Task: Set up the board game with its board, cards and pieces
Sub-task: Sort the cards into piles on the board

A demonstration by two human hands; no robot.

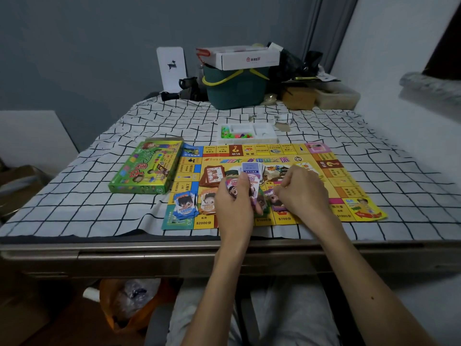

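Note:
The yellow game board (349, 186) lies flat on the checked cloth. My left hand (233, 203) grips a fanned stack of play-money notes (245, 182) above the board's near middle. My right hand (303, 191) is curled, its fingers pinching a purple note (275, 199) lying on the board. Sorted piles lie at the board's near left: blue notes (184, 204) and orange notes (208, 202). A brown card deck (212, 176) sits left of centre. The white tray (262, 139) with colourful pieces stands behind the board.
The green game box (147, 167) lies left of the board. A dark green basket (235, 88) with a white carton on top, a white panel and clutter line the back. The metal table edge (149, 250) runs in front. A white wall is on the right.

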